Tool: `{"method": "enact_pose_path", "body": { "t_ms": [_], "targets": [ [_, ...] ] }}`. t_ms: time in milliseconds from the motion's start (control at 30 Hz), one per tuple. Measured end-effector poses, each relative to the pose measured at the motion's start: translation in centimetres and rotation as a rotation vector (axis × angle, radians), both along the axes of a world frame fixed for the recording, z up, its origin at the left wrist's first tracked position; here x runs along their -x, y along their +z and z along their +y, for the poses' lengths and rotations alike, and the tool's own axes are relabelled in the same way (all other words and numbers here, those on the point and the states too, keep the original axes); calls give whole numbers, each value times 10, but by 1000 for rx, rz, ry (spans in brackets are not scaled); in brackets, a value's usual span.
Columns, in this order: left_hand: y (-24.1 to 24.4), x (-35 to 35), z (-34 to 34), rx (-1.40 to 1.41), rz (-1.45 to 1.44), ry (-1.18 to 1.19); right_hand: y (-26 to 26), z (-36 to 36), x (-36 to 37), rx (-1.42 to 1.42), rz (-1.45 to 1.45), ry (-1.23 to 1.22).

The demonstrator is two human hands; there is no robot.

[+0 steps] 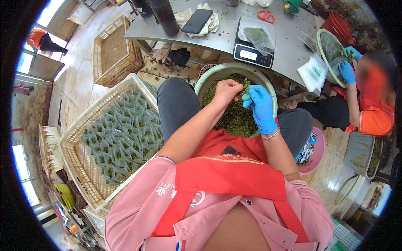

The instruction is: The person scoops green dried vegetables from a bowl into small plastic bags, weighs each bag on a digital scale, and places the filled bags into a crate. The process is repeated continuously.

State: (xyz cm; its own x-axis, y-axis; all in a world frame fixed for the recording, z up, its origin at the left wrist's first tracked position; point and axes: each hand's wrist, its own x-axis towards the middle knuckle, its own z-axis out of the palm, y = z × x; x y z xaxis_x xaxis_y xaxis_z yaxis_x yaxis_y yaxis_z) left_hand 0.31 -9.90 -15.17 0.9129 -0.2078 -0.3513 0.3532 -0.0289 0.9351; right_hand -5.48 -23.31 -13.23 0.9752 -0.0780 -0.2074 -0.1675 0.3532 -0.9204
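Above a large pale green tub (205,74) between my knees, both hands meet at a small green sprig (246,84). My bare left hand (228,91) pinches at the sprig's left side, fingers bent. On my right hand (260,105) is a blue glove; its fingers are closed on the sprig, and a rounded green thing shows at the fingertips. Small green berry-like pieces (237,120) fill much of the tub. Beyond it, a digital scale (253,56) carries a clear plastic bag of green pieces (258,36).
Left of me is a plastic crate (72,135) with many filled clear bags (125,135). The metal table (220,39) holds a phone (197,21) and red-handled scissors (265,16). A co-worker's gloved hands (347,70) are at another tub (321,53) on the right. A pink basin (317,157) stands by my right knee.
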Motion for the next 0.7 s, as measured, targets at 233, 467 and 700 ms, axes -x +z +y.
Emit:
{"method": "enact_pose_path", "body": {
  "t_ms": [233,467,700],
  "targets": [
    [12,6,-2,-299,-260,-128,0,-14,2,-179,-24,-99],
    [-26,-17,25,22,81,215,44,-21,6,-282,-169,-186],
    [-18,-2,24,184,-32,-97,13,-62,-31,-4,-140,-143]
  ]
}}
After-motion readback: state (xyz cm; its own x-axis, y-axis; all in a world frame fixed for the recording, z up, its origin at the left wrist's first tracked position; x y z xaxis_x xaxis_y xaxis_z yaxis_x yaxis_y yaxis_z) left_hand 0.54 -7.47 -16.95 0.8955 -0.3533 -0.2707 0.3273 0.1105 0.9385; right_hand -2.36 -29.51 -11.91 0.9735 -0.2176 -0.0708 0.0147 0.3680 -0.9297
